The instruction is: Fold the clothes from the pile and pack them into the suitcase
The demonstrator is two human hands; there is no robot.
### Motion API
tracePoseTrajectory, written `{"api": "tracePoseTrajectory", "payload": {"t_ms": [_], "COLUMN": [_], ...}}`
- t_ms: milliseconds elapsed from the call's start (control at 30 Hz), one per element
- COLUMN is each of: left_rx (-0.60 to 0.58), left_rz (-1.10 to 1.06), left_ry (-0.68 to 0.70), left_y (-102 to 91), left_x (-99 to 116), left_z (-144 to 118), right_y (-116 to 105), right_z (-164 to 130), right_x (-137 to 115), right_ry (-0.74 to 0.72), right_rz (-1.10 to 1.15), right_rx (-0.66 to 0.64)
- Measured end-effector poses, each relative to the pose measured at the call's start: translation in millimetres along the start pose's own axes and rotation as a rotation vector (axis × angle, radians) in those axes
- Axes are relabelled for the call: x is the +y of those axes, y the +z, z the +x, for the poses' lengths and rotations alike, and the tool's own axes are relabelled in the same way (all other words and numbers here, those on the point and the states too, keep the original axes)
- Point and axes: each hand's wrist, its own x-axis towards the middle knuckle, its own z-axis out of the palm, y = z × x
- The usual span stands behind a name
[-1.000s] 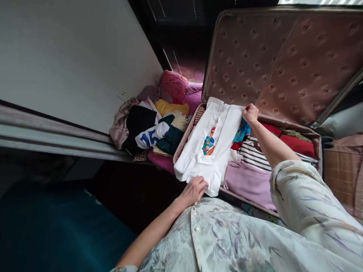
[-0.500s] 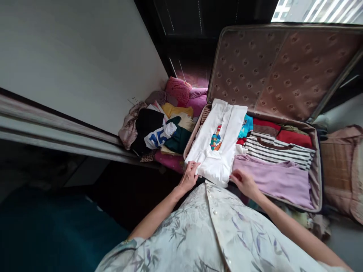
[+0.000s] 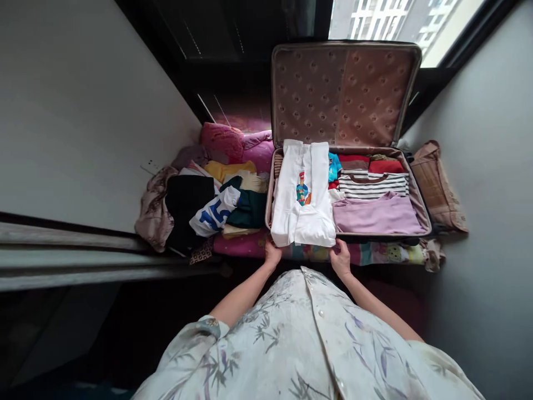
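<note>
A white T-shirt [image 3: 314, 166] with a colourful printed figure lies in a long folded strip across the left part of an open suitcase [image 3: 423, 225]. Its near edge hangs over the suitcase's front rim. My left hand [image 3: 272, 254] grips the near left corner of the shirt, fingers partly hidden by the cloth. At the near right corner, my right hand [image 3: 341, 260] pinches the same edge. Right of the shirt, a folded lilac top [image 3: 377, 215] lies nearest me, with a black-and-white striped top [image 3: 375, 186] behind it. A bright blue garment [image 3: 333, 166] touches the shirt's right side.
The suitcase lid [image 3: 341, 94] stands raised against the window. Left of the case is a heap of clothes, including a black garment [image 3: 187, 203] and a white one with blue numbers [image 3: 214, 214]. A brown bag-like item [image 3: 437, 186] stands at right, beside the wall [image 3: 487, 166].
The view has turned right and drawn back. My right hand has come onto the shirt's near right corner, and my left has gone from its top to the left corner's edge.
</note>
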Motion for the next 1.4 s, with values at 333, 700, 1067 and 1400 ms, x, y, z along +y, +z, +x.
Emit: {"api": "tracePoseTrajectory", "payload": {"t_ms": [333,700,1067,1400], "left_rx": [-0.094,-0.191,-0.048,-0.054], "left_rz": [-0.007,0.102,0.421,0.411], "left_ry": [-0.014,0.282,0.82,0.877], "left_y": [-12.6,-42.4,-16.8,-20.6], "left_x": [-9.7,-37.5,-6.9,-26.8], "left_z": [-11.3,-29.8,-8.4,-21.9], "right_y": [2.9,-20.1,-4.3,65.7], "right_z": [-16.8,-22.4,-23.4,-30.9], "right_x": [-21.9,6.1,-18.2,-57.6], "right_ry": [0.052,-0.155,-0.588,-0.972], "right_rz": [-0.058,0.051,-0.564,-0.785], "right_rx": [0.127,-0.002,0.065,-0.257]}}
